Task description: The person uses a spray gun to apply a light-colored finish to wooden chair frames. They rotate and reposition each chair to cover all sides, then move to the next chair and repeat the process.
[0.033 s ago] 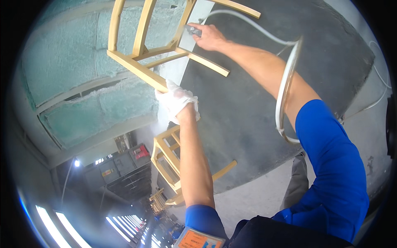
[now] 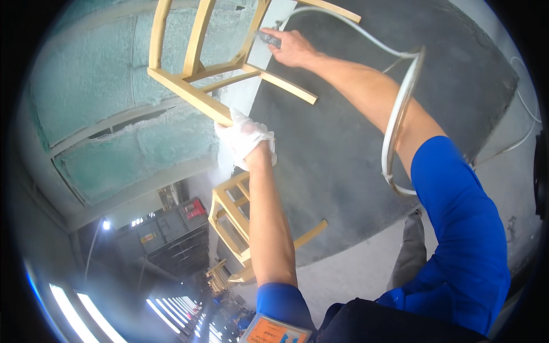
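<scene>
Fingers of the left hand (image 2: 245, 137), under a crumpled thin white wrap (image 2: 260, 140) (it hides their outlines), close round one end of a pale yellow wooden chair frame (image 2: 190, 96) at the upper left. Those of the right hand (image 2: 290, 50) curl around a small grey handheld tool (image 2: 269, 39), index finger stretched forward, near the frame. A whitish flexible hose (image 2: 392, 126) loops across the right forearm (image 2: 360, 91). Lower down, another pale wooden frame (image 2: 311, 234) sits partly behind the left forearm (image 2: 271, 228).
</scene>
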`<state>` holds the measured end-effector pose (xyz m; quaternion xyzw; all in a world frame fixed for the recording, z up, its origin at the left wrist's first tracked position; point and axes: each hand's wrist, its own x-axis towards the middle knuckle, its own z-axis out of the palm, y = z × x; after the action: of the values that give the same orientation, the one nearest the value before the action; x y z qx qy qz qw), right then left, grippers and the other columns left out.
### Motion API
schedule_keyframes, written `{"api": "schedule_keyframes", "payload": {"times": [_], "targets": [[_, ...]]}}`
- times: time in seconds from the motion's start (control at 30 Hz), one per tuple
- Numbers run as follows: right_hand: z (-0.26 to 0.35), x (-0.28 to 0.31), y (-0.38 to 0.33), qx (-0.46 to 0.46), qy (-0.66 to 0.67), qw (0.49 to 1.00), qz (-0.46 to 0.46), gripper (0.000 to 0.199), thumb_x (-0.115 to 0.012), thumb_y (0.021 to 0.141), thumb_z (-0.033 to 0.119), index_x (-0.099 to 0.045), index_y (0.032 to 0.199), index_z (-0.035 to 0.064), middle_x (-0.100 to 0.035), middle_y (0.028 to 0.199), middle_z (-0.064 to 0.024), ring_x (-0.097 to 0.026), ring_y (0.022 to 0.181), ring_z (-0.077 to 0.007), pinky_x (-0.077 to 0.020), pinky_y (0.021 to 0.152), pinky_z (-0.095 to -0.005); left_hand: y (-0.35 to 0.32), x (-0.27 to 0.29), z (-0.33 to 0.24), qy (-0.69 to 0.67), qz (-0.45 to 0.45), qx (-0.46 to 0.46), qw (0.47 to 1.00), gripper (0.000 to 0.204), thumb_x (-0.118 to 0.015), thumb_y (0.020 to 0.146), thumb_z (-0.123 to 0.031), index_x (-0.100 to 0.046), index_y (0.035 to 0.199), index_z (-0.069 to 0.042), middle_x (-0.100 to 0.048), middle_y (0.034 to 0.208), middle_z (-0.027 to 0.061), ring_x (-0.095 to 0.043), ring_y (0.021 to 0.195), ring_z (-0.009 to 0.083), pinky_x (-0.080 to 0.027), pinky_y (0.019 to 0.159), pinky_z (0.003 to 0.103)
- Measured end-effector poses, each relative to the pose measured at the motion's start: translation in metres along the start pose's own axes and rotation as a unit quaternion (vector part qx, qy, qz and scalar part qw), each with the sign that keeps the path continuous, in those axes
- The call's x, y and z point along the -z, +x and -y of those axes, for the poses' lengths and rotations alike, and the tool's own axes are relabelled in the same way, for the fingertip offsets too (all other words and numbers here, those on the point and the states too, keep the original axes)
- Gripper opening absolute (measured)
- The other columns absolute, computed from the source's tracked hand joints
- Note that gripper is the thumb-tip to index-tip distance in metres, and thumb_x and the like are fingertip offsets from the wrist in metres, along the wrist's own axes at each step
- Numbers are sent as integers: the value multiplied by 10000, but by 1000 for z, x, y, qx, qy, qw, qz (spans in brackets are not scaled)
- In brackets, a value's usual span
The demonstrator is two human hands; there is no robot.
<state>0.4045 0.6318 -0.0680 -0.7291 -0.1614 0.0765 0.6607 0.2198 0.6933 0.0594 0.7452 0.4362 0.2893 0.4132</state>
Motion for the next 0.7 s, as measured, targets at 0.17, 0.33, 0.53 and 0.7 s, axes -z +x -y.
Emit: {"api": "schedule_keyframes", "payload": {"times": [0.17,0.33,0.53,0.7], "targets": [[-21,36,2,18,-46,996,-77,528,-617,1019,264,-534,1537,329,-735,1213,-224,-688,1108,-446,-559,979,-486,6,-7,0,-5,14,-29,999,420,-600,1050,-298,-459,1391,-98,-599,964,95,-601,620,213,-510,476,379],[-33,55,-44,-48,34,987,-146,541,-626,1014,267,-532,1545,315,-749,1161,-154,-719,985,-326,-570,861,-419,23,-10,5,2,-1,-18,1000,445,-603,1048,-325,-470,1400,-87,-610,997,104,-614,662,222,-528,524,396],[-29,50,-110,-221,258,940,-10,525,-626,1037,271,-534,1550,206,-684,894,-46,-680,781,-112,-484,494,-278,39,-11,-8,28,29,-32,999,435,-554,1072,-388,-509,1384,-87,-633,1014,94,-619,731,210,-536,595,390],[-12,44,-137,-114,515,848,55,310,-628,1026,280,-629,1263,81,-694,892,-42,-692,794,-127,-448,468,-250,37,-17,-17,94,-4,-9,995,446,-481,1093,-460,-540,1315,-77,-641,996,96,-633,770,226,-546,636,391]]}}
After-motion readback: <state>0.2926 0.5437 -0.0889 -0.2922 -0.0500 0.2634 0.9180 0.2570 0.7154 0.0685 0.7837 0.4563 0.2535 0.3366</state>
